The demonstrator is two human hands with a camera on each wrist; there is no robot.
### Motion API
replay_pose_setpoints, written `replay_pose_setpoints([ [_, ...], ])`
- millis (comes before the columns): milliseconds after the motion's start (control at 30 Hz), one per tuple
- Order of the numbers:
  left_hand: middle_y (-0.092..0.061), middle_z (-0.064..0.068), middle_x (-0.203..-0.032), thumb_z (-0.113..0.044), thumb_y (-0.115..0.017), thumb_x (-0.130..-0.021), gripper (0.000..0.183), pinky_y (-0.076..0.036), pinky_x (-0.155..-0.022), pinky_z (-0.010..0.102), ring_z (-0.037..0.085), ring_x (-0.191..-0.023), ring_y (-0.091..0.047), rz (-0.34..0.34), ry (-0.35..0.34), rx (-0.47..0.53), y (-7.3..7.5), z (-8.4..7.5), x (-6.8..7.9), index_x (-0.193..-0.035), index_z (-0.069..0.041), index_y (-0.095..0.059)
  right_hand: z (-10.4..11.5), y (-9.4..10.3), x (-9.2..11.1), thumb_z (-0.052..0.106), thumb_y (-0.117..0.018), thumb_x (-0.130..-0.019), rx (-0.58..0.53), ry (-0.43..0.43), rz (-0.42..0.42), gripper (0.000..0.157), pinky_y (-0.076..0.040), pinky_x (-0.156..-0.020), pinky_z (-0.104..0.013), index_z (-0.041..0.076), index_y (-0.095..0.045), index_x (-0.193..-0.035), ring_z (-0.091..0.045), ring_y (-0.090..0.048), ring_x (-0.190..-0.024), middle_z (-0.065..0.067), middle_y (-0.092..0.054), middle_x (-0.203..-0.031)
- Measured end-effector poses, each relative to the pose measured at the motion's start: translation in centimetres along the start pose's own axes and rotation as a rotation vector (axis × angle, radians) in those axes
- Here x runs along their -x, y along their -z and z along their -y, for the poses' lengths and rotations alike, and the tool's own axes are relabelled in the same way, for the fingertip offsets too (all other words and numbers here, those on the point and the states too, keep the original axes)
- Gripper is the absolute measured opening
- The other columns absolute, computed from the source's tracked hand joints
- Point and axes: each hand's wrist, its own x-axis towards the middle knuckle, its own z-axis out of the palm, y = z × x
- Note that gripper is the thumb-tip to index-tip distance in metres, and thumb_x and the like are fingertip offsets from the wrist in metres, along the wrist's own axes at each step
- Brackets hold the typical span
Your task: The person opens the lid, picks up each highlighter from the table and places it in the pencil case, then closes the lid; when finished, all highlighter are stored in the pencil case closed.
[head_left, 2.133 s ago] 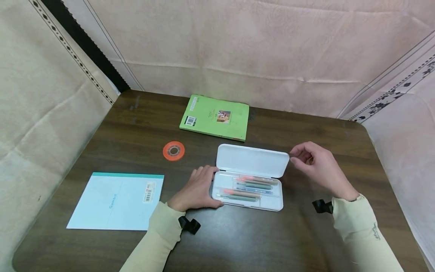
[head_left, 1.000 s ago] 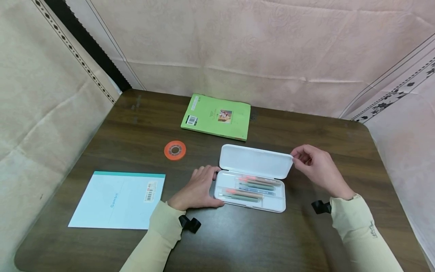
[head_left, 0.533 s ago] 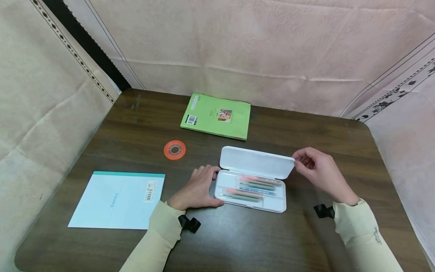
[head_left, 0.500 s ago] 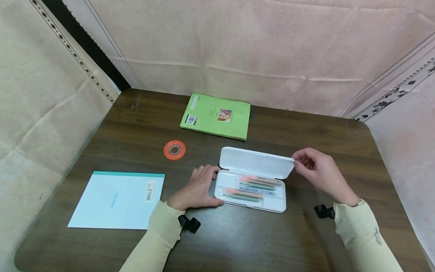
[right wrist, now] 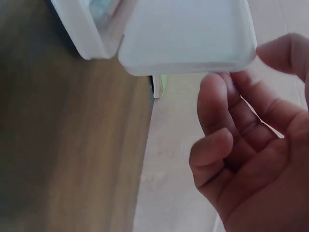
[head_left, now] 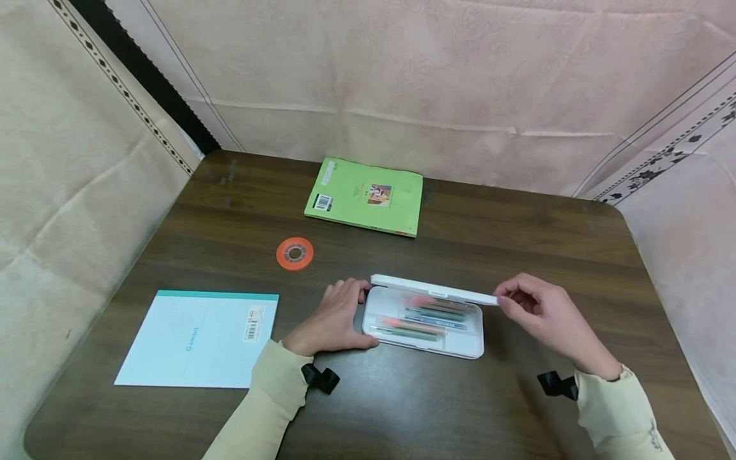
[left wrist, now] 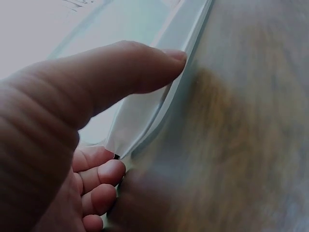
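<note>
A white pencil case (head_left: 466, 342) lies on the table, its lid (head_left: 431, 287) swung part way up and seen nearly edge-on in the head view. Several pens (head_left: 420, 324) rest inside, some behind a clear divider. My left hand (head_left: 336, 319) grips the case's left end, thumb at the front edge; in the left wrist view the thumb (left wrist: 135, 67) lies along the rim and the other fingers curl at the corner. With thumb and fingertips, my right hand (head_left: 537, 313) pinches the lid's right corner, and the right wrist view shows the same lid (right wrist: 188, 36) from its end.
A green book (head_left: 365, 197) lies at the table's back edge. Left of the case sits an orange disc-shaped roll (head_left: 294, 253) with a grey hub. At the left is a pale blue notebook (head_left: 190, 338). Cloth curtains (head_left: 402, 76) surround the table (head_left: 448, 415).
The lid has swung from standing well open down toward the front, its right corner pinched by my right hand, which has moved lower and nearer. My left hand stays on the case.
</note>
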Motion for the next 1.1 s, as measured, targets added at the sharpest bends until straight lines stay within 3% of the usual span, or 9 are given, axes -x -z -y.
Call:
replay_pose_setpoints([
  [267, -0.047, 0.001, -0.112, -0.046, -0.086, -0.068, 0.095, -0.029, -0.089, 0.036, 0.018, -0.100, -0.037, -0.006, 0.007, 0.001, 0.1, 0.1, 0.1, -0.140, -0.007, -0.037, -0.7, -0.8, 1.4, 0.015, -0.073, -0.089, -0.063, 0.017, 0.134, 0.021, -0.045, -0.061, -0.022, 0.024, -0.067, -0.107, -0.005, -0.057, -0.076, 0.009, -0.062, -0.096],
  [567, -0.050, 0.003, -0.115, -0.045, -0.087, -0.067, 0.097, -0.031, -0.093, 0.038, 0.019, -0.102, -0.040, -0.008, 0.012, -0.003, 0.0, 0.0, 0.2, -0.141, -0.007, -0.037, -1.3, -2.0, 2.0, 0.028, -0.077, -0.086, -0.027, 0.029, 0.258, 0.050, -0.043, -0.057, -0.021, 0.015, -0.059, -0.130, -0.003, -0.057, -0.077, 0.000, -0.057, -0.114],
  [867, -0.049, 0.003, -0.114, -0.045, -0.087, -0.067, 0.096, -0.031, -0.091, 0.038, 0.018, -0.101, -0.039, -0.012, 0.004, -0.003, 0.0, 0.0, 0.2, -0.140, -0.007, -0.037, -1.1, -3.1, 1.8, 0.033, -0.080, -0.081, 0.015, -0.048, 0.327, 0.073, -0.049, -0.068, -0.024, 0.010, -0.047, -0.142, -0.012, -0.059, -0.087, -0.005, -0.054, -0.122],
  [1100, -0.047, -0.002, -0.114, -0.060, -0.081, -0.068, 0.102, -0.030, -0.090, 0.037, 0.016, -0.103, -0.038, 0.018, 0.033, 0.033, 0.1, -0.1, 0.3, -0.145, -0.012, -0.034, -1.1, -3.4, 1.9, 0.033, -0.081, -0.080, 0.052, -0.119, 0.362, 0.078, -0.049, -0.070, -0.024, 0.013, -0.043, -0.144, -0.014, -0.057, -0.090, -0.005, -0.053, -0.122],
])
